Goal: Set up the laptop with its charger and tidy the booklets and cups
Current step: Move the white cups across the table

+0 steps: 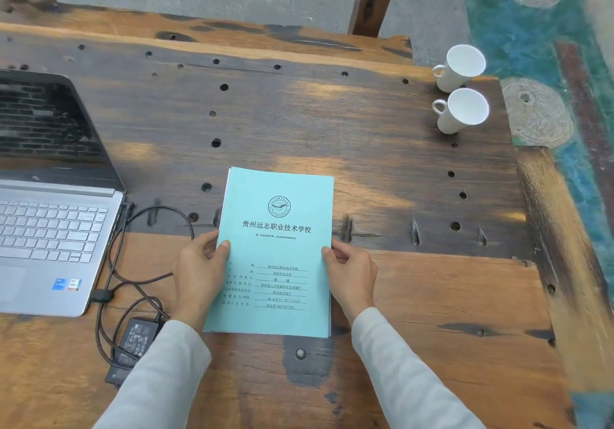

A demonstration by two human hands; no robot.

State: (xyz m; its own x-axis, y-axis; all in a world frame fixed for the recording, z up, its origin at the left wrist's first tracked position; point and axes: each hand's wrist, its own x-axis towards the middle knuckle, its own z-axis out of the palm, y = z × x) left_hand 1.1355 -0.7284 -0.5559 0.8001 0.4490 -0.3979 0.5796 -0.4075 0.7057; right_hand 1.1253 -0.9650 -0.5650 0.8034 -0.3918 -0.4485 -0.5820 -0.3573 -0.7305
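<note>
A stack of light blue booklets (277,222) lies at the middle of the wooden table (332,123). My left hand (197,272) pinches its left edge with the thumb on the cover. My right hand (352,272) pinches the right edge the same way. An open silver laptop (50,229) stands at the left with a dark screen. Its black charger brick (134,345) lies near the front edge, and the cable (159,211) loops up to the laptop's right side. Two white cups (460,109) stand side by side at the far right.
The table's right edge runs just past the cups, above a painted teal floor (531,46). A wooden chair back (368,6) stands beyond the far edge. The tabletop has several round holes.
</note>
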